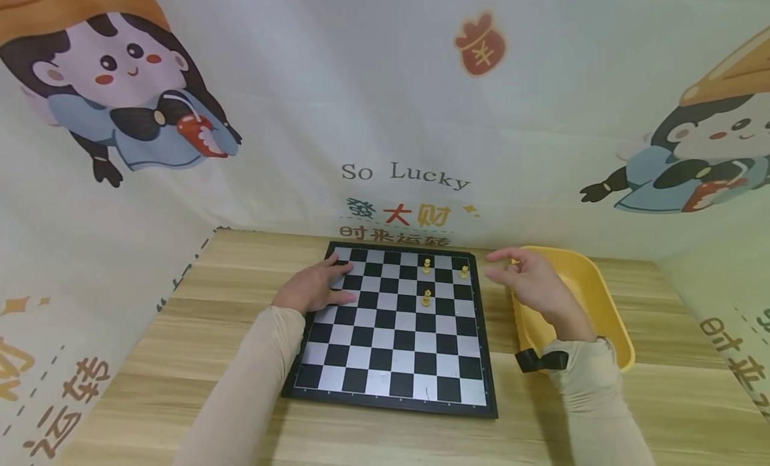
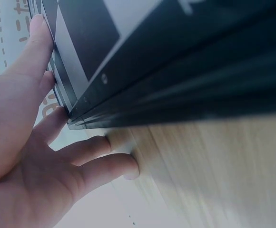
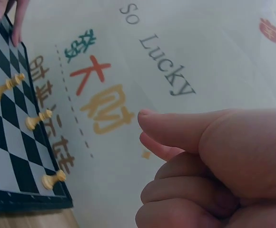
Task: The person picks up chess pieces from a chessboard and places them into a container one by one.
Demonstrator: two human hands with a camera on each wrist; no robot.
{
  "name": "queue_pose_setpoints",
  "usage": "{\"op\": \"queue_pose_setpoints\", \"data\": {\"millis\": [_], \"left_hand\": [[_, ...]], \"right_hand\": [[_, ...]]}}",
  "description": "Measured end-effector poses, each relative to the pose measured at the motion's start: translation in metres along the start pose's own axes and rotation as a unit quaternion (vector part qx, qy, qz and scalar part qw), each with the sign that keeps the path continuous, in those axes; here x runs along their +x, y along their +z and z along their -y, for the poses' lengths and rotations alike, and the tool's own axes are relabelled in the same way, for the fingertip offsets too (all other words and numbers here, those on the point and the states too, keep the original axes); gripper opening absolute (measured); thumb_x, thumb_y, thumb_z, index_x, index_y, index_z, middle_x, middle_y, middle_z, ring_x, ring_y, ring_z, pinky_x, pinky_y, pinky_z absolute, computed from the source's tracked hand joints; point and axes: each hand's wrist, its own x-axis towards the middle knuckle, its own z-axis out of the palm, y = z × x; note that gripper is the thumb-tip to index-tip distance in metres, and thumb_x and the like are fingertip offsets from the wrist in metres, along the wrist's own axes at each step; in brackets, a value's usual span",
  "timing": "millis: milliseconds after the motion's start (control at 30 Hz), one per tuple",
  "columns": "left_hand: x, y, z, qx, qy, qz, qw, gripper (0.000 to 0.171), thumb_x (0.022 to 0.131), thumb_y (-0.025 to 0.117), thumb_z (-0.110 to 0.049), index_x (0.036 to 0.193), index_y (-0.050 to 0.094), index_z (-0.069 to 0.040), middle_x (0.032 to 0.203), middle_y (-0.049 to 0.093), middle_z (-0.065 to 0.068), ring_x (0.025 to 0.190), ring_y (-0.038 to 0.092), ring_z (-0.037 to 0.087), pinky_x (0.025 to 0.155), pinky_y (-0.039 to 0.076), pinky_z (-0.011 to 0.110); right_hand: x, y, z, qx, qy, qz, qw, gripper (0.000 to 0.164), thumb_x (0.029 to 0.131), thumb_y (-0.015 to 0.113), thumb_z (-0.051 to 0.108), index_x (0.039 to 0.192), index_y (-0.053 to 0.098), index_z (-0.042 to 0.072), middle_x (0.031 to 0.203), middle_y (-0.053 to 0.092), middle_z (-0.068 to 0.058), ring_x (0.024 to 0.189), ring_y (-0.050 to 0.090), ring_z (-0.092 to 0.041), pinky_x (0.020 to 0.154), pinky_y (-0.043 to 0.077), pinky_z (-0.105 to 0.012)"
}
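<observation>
A black-and-white chessboard lies on the table. My left hand rests on its far left edge with fingers spread; in the left wrist view the thumb lies over the board's side while other fingers reach down beside the frame. Three pale yellow chess pieces stand on the far right part: one chess piece near the back edge, another chess piece near the right edge, and a third chess piece closer in. My right hand hovers over the yellow tray's left side, thumb and index finger apart, holding nothing.
A yellow plastic tray stands right of the board, partly covered by my right forearm. Behind the wooden table hangs a printed cloth with cartoon figures and lettering. A black band shows at my right wrist.
</observation>
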Motion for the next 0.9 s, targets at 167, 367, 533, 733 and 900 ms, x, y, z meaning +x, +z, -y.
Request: {"op": "queue_pose_setpoints", "data": {"millis": [167, 367, 533, 733, 900], "left_hand": [[0.000, 0.000, 0.000, -0.003, -0.001, 0.001, 1.0000, 0.077, 0.091, 0.070, -0.050, 0.157, 0.042, -0.022, 0.172, 0.020, 0.012, 0.156, 0.026, 0.040, 0.125, 0.032, 0.054], [0.000, 0.001, 0.001, 0.003, 0.002, -0.001, 1.0000, 0.077, 0.092, 0.071, -0.049, 0.157, 0.042, -0.021, 0.171, 0.020, 0.014, 0.156, 0.027, 0.040, 0.125, 0.032, 0.054], [0.002, 0.001, 0.002, 0.015, 0.011, -0.006, 0.9998, 0.077, 0.091, 0.070, -0.050, 0.156, 0.043, -0.020, 0.170, 0.022, 0.015, 0.155, 0.029, 0.041, 0.124, 0.034, 0.053], [0.003, 0.000, 0.000, 0.013, 0.008, 0.002, 0.9999, 0.078, 0.091, 0.070, -0.052, 0.157, 0.042, -0.020, 0.171, 0.021, 0.015, 0.155, 0.028, 0.040, 0.124, 0.034, 0.053], [0.004, 0.000, -0.001, 0.008, 0.006, 0.003, 0.9999, 0.078, 0.091, 0.071, -0.051, 0.157, 0.042, -0.021, 0.171, 0.021, 0.014, 0.156, 0.027, 0.040, 0.125, 0.033, 0.052]], "right_hand": [[0.006, 0.014, 0.003, -0.008, 0.003, 0.003, 1.000, 0.039, 0.098, 0.069, 0.024, 0.131, 0.063, 0.004, 0.062, 0.038, 0.005, 0.050, 0.035, -0.011, 0.048, 0.029, -0.023], [0.012, 0.031, 0.005, -0.005, 0.004, 0.016, 1.000, 0.039, 0.098, 0.069, 0.025, 0.130, 0.063, 0.005, 0.061, 0.036, 0.005, 0.047, 0.032, -0.012, 0.045, 0.025, -0.024], [0.018, 0.046, 0.002, -0.011, -0.009, 0.036, 0.999, 0.038, 0.098, 0.069, 0.022, 0.131, 0.063, 0.002, 0.060, 0.037, 0.005, 0.051, 0.034, -0.013, 0.047, 0.028, -0.024], [0.023, 0.060, 0.001, -0.002, -0.001, 0.045, 0.999, 0.037, 0.099, 0.068, 0.022, 0.131, 0.063, 0.005, 0.061, 0.038, 0.004, 0.051, 0.035, -0.014, 0.048, 0.029, -0.023], [0.030, 0.071, -0.002, 0.017, 0.015, 0.050, 0.998, 0.037, 0.098, 0.070, 0.024, 0.130, 0.064, 0.008, 0.057, 0.038, 0.005, 0.046, 0.034, -0.012, 0.045, 0.029, -0.023]]}}
